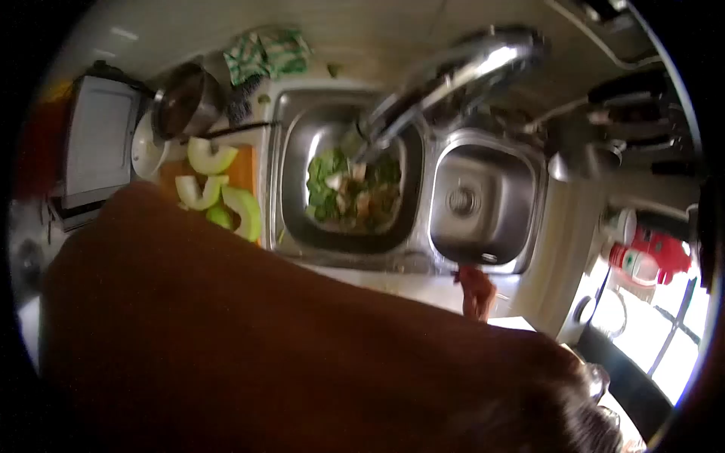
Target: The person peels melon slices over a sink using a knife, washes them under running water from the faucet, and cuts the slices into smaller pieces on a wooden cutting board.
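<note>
My right hand is small and blurred at the front rim of the right sink basin. Its fingers look bunched together, and I cannot make out anything in them. A large brown, out-of-focus shape, apparently an arm close to the camera, spans the lower half of the view; my left hand does not show. In the left sink basin, green leaves lie with paler pieces among them. Above them hangs the spout of a chrome faucet.
Cut pale-green melon-like wedges rest on an orange-brown cutting board. A metal pot and a green-white cloth are behind. Dark-handled utensils hang at right, near a bright window and a red-white container.
</note>
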